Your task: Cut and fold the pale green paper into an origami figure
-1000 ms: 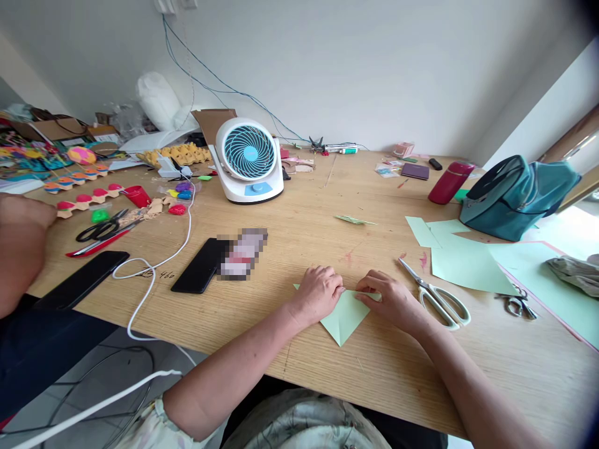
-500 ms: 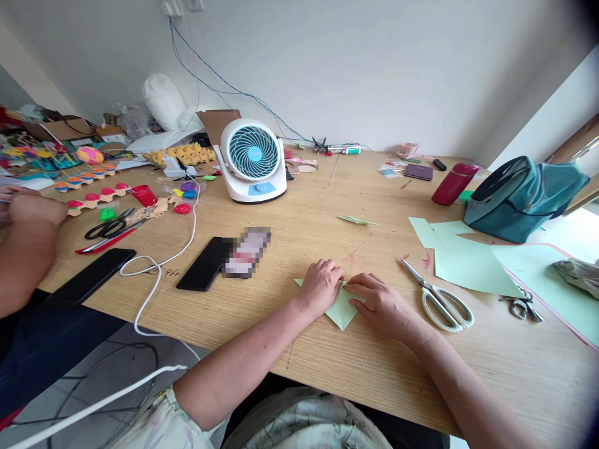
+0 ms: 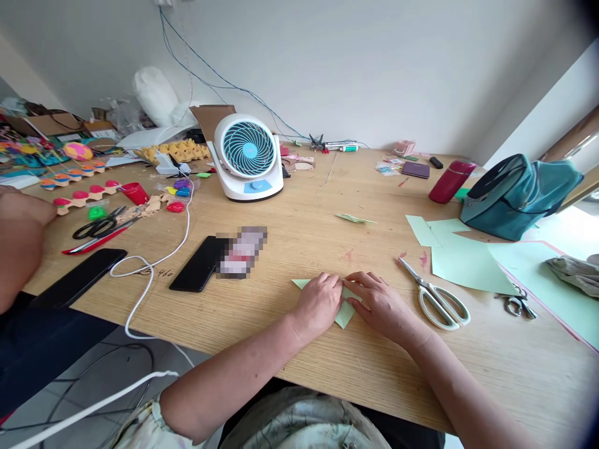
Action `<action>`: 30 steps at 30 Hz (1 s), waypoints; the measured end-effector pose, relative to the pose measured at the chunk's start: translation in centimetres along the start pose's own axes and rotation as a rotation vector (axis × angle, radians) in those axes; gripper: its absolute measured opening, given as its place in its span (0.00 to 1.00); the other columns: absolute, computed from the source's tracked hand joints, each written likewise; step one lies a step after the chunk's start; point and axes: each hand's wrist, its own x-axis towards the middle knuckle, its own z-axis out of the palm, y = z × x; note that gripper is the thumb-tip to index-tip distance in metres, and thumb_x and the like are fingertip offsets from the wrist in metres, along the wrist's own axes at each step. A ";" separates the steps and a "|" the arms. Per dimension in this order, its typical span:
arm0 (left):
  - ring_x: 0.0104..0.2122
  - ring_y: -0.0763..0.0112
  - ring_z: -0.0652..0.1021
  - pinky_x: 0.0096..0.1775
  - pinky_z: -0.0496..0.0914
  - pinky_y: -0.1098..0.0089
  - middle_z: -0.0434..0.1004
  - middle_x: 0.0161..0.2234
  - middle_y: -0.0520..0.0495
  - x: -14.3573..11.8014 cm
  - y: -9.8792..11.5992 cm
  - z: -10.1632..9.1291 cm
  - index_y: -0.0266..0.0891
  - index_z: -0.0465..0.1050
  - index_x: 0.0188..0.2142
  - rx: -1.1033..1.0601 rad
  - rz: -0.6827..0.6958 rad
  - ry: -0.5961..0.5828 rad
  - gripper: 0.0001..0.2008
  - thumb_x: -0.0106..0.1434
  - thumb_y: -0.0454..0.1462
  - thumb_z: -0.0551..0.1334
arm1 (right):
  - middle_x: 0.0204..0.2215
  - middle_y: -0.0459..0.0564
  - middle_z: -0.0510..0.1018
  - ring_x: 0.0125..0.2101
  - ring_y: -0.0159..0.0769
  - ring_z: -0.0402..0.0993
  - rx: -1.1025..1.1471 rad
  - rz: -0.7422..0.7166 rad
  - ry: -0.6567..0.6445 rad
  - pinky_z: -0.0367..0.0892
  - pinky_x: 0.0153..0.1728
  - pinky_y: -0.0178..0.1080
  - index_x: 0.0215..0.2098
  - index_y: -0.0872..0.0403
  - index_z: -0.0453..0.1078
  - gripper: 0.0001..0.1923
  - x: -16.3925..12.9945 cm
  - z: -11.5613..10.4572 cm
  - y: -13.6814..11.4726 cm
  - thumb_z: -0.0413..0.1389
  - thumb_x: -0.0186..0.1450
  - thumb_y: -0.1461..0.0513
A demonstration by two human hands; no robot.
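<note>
A small piece of light green folded paper lies on the wooden table close to its near edge. My left hand covers much of it, with closed fingers pressing on the paper. From the other side, my right hand bends its fingers onto the same paper, and the fingertips of both hands almost meet. One pointed corner sticks out below the hands and another to the left. White-handled scissors lie just right of my right hand. Farther back rests another small folded green paper.
Left of my hands lie black phones and a white cable. A white fan stands behind. Green sheets, a teal bag and a red bottle are on the right. Another person's arm rests at far left.
My left hand has slid slightly down over the paper and now covers more of it. My right hand stays nearly in place. The whole view has shifted slightly.
</note>
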 end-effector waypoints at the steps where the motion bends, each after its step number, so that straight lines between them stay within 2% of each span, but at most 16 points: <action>1: 0.49 0.59 0.73 0.53 0.68 0.61 0.74 0.47 0.41 0.0 0.0 0.0 0.33 0.69 0.49 -0.003 0.003 0.001 0.13 0.67 0.37 0.58 | 0.48 0.57 0.74 0.47 0.46 0.70 -0.007 0.004 0.002 0.69 0.48 0.49 0.52 0.53 0.70 0.14 0.0 0.0 0.0 0.53 0.68 0.63; 7: 0.60 0.55 0.67 0.60 0.61 0.60 0.67 0.60 0.35 -0.4 0.0 0.7 0.29 0.62 0.59 0.010 0.004 -0.029 0.24 0.68 0.42 0.57 | 0.49 0.57 0.74 0.49 0.48 0.69 -0.058 0.003 0.011 0.69 0.49 0.51 0.55 0.52 0.69 0.17 0.1 0.3 0.1 0.52 0.68 0.63; 14: 0.67 0.54 0.55 0.65 0.52 0.56 0.54 0.67 0.34 -0.8 -0.1 1.5 0.28 0.52 0.65 0.021 -0.003 -0.110 0.31 0.70 0.47 0.52 | 0.51 0.60 0.74 0.50 0.49 0.69 -0.098 0.039 0.003 0.69 0.49 0.51 0.55 0.56 0.68 0.17 0.0 0.7 0.1 0.52 0.69 0.62; 21: 0.69 0.53 0.47 0.65 0.47 0.52 0.45 0.69 0.33 -0.9 0.2 0.6 0.28 0.46 0.67 -0.001 -0.015 -0.209 0.38 0.69 0.54 0.49 | 0.55 0.62 0.71 0.52 0.51 0.68 -0.122 0.050 -0.023 0.68 0.50 0.52 0.57 0.59 0.67 0.20 -0.2 0.8 -0.1 0.51 0.69 0.61; 30: 0.69 0.53 0.44 0.66 0.45 0.51 0.40 0.69 0.32 -1.0 0.4 0.2 0.26 0.44 0.68 -0.012 -0.019 -0.240 0.40 0.69 0.54 0.48 | 0.60 0.66 0.67 0.58 0.53 0.64 -0.167 0.004 -0.003 0.64 0.55 0.52 0.64 0.62 0.59 0.28 -0.7 1.6 -0.2 0.50 0.69 0.58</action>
